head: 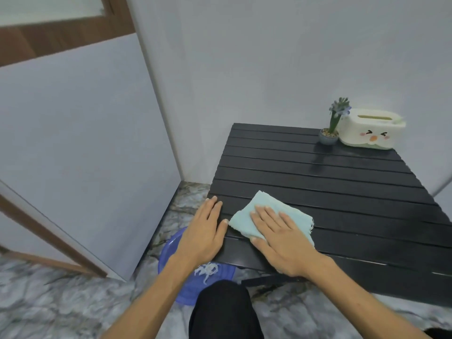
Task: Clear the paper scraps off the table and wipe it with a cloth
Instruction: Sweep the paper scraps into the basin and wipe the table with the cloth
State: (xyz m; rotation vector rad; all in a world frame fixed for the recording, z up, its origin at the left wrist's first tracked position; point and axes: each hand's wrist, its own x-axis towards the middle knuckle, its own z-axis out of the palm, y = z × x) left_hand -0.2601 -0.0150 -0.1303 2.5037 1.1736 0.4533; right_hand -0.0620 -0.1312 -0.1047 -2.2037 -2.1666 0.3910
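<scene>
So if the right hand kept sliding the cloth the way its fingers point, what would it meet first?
Probably nothing on the table: the right hand, flat on the cloth, points toward the far-left edge, well left of the potted plant.

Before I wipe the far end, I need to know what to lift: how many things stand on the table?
2: a small potted plant and a tissue box, side by side at the far right corner.

Lt-blue cloth [264, 216] flat on black slatted table [342, 187], scraps [208, 270] in basin [171, 248]

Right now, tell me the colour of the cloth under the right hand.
Light blue-green cloth, seen in the head view.
</scene>
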